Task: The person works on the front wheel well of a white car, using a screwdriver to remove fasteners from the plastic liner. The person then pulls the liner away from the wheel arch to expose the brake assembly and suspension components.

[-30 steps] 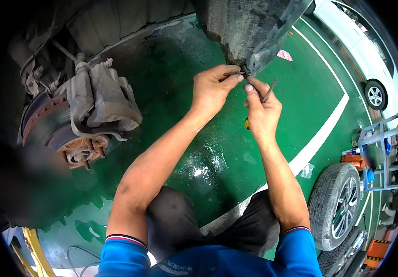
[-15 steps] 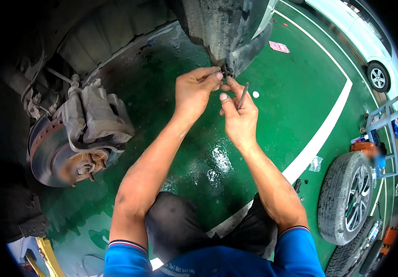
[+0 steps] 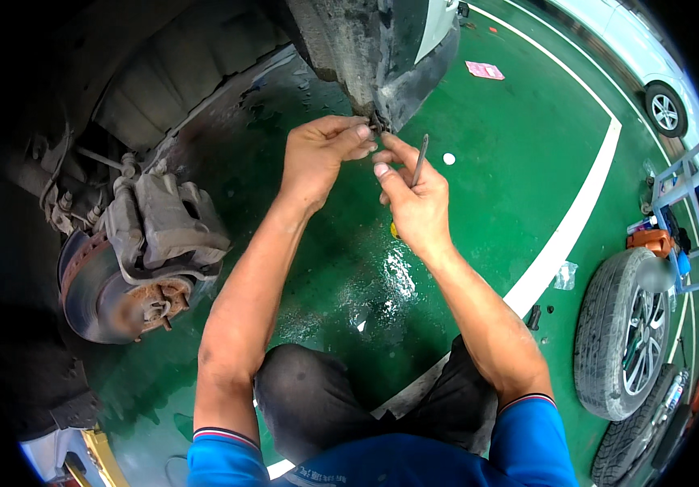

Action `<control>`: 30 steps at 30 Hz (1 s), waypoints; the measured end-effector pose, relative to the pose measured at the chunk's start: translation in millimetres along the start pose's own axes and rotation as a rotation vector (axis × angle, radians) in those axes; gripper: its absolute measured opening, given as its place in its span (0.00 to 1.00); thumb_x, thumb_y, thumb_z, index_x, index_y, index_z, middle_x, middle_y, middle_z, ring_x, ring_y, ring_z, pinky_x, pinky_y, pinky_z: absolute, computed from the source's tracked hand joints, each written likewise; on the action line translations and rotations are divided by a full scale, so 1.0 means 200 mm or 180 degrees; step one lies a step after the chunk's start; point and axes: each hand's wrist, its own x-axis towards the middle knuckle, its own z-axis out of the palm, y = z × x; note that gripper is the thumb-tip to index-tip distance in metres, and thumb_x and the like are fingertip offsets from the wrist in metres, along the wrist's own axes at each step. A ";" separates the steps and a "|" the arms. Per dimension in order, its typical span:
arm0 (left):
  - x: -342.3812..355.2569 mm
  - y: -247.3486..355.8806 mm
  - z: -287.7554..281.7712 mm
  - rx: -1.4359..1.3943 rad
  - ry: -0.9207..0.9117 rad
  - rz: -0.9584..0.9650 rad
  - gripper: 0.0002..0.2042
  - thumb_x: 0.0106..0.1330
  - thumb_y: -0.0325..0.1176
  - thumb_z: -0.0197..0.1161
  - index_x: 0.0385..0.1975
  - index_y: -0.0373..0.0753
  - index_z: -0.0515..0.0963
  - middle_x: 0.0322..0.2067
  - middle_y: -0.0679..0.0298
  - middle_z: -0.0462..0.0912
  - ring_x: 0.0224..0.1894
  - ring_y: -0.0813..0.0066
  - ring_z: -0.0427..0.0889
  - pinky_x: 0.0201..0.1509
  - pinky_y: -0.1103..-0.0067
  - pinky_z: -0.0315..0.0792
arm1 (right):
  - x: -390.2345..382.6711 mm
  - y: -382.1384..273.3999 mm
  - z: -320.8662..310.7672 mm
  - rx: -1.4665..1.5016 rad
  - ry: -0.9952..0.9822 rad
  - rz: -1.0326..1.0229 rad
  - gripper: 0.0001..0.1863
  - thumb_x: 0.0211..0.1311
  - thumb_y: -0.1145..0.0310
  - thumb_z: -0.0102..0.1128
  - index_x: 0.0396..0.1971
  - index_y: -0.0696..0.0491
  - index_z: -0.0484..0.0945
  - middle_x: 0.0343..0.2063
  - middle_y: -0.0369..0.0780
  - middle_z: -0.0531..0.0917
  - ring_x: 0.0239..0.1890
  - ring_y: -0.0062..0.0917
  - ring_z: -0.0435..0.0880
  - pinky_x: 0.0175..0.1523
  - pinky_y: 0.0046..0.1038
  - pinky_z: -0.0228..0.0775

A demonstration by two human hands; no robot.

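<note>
My left hand [image 3: 317, 162] pinches at the lower tip of the dirty grey wheel-arch liner [image 3: 339, 50]. Whatever lies between its thumb and fingers is too small to make out. Close beside it, my right hand [image 3: 419, 203] is closed around a screwdriver [image 3: 421, 156]. The thin metal shaft points up and away between the fingers, and a bit of yellow shows below the palm. My right index fingertip reaches to the same liner tip, next to the dark bumper edge [image 3: 421, 88].
At left stand a brake caliper [image 3: 172, 223] and a rusty-hubbed disc [image 3: 90, 294]. A wheel [image 3: 609, 341] lies at right near a blue-grey metal frame [image 3: 678, 174]. The green floor [image 3: 520, 187] has wet patches, a white disc [image 3: 449, 159] and a pink paper [image 3: 485, 71].
The view has shifted slightly, so both hands and the liner tip appear a little further left. The right hand has turned a little, and yellow now shows below it. Both hands keep their grip.
</note>
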 end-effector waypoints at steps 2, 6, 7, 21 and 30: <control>0.01 0.01 -0.02 -0.0053 -0.0058 -0.0135 0.11 0.67 0.25 0.64 0.45 0.25 0.80 0.39 0.55 0.85 0.39 0.71 0.85 0.47 0.79 0.81 | 0.00 0.00 0.00 0.0119 -0.0006 0.0053 0.22 0.65 0.75 0.60 0.59 0.58 0.75 0.39 0.34 0.82 0.25 0.13 0.74 0.28 0.17 0.69; -0.01 0.03 0.02 0.0287 0.0016 0.0072 0.11 0.66 0.26 0.65 0.44 0.25 0.80 0.38 0.56 0.85 0.38 0.72 0.85 0.46 0.80 0.81 | 0.01 0.00 -0.01 0.0115 -0.0043 0.0053 0.22 0.64 0.75 0.61 0.59 0.58 0.75 0.38 0.34 0.83 0.24 0.12 0.74 0.28 0.17 0.68; -0.03 0.04 0.05 0.0438 0.0162 0.0159 0.11 0.66 0.26 0.66 0.44 0.25 0.80 0.38 0.56 0.85 0.38 0.73 0.85 0.45 0.80 0.80 | 0.01 0.00 -0.02 0.0107 -0.0025 0.0086 0.22 0.64 0.75 0.61 0.59 0.58 0.75 0.38 0.34 0.83 0.24 0.12 0.74 0.27 0.17 0.68; -0.06 -0.04 0.11 0.2811 0.0529 0.2806 0.08 0.58 0.21 0.68 0.36 0.32 0.81 0.36 0.56 0.84 0.36 0.60 0.86 0.39 0.74 0.79 | -0.03 -0.09 -0.12 -0.0280 -0.0411 0.1592 0.29 0.64 0.66 0.63 0.61 0.64 0.68 0.32 0.36 0.81 0.19 0.15 0.73 0.24 0.18 0.64; -0.11 -0.04 0.06 0.1571 0.0379 0.1310 0.16 0.64 0.27 0.64 0.52 0.33 0.78 0.42 0.55 0.85 0.42 0.68 0.86 0.47 0.75 0.78 | -0.14 -0.16 -0.15 0.0165 -0.0225 0.0887 0.21 0.76 0.53 0.47 0.42 0.57 0.79 0.28 0.36 0.81 0.27 0.18 0.76 0.33 0.23 0.70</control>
